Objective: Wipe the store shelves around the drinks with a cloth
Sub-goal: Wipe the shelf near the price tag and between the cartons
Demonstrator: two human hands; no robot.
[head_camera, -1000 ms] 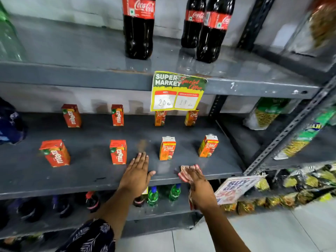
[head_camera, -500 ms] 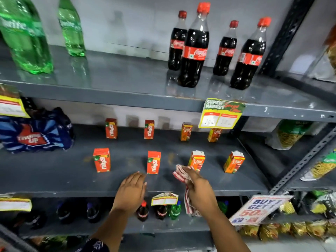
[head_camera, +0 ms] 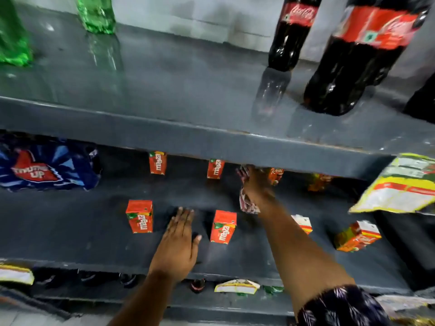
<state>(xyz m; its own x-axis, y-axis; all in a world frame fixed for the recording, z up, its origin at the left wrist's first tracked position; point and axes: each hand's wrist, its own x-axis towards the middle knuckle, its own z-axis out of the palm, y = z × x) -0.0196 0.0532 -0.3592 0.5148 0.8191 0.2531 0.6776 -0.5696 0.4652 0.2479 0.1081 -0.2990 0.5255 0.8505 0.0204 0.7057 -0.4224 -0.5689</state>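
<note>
Resting flat on the middle shelf, the left hand is seen with fingers released, between two front Maaza cartons. Farther back, the cloth is gripped by the clenched right hand, pressed toward the rear carton row. Above, cola bottles and green bottles are carried by the upper shelf.

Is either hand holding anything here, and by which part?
The right hand grips the cloth, bunched in its fist with an end hanging below. The left hand lies flat on the shelf, holding nothing.
</note>
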